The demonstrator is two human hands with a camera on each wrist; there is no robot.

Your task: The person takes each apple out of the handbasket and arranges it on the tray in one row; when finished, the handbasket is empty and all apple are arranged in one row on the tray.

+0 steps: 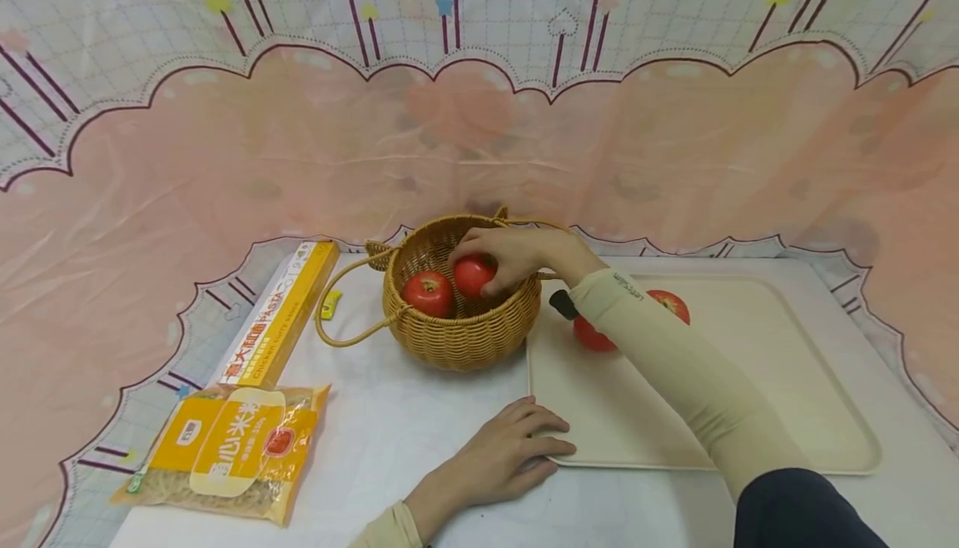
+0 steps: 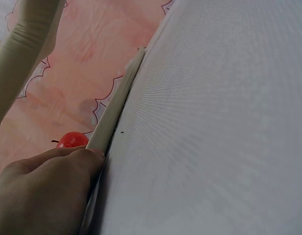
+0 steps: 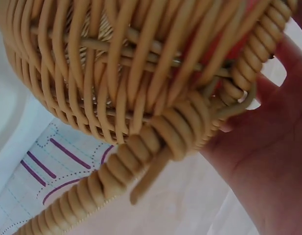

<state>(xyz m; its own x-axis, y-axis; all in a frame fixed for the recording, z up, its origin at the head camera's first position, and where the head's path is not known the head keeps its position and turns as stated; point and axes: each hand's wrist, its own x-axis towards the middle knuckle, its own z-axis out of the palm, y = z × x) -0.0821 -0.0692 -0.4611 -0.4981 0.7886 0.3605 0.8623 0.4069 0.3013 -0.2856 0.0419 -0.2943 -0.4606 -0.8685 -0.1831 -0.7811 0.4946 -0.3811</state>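
Note:
In the head view my right hand (image 1: 517, 256) reaches over the rim of a round wicker basket (image 1: 460, 344) and grips a red apple (image 1: 474, 277), its fingers and thumb around it. Another red apple (image 1: 429, 294) sits in the basket on the left. The right wrist view shows the basket's weave (image 3: 131, 63) up close, with the palm (image 3: 273, 152) beside the rim. My left hand (image 1: 509, 452) lies on the white table, fingers loosely extended and fingertips at the near left corner of a beige tray (image 1: 749, 381). In the left wrist view the fingers overlap the tray's edge (image 2: 111, 112).
Two more red apples (image 1: 669, 305) lie on the tray, partly behind my right sleeve, near a small black object (image 1: 563, 305). At left are a yellow and white pasta box (image 1: 280, 315), a noodle bag (image 1: 232, 452) and a small yellow packet (image 1: 330, 305). A patterned curtain hangs behind.

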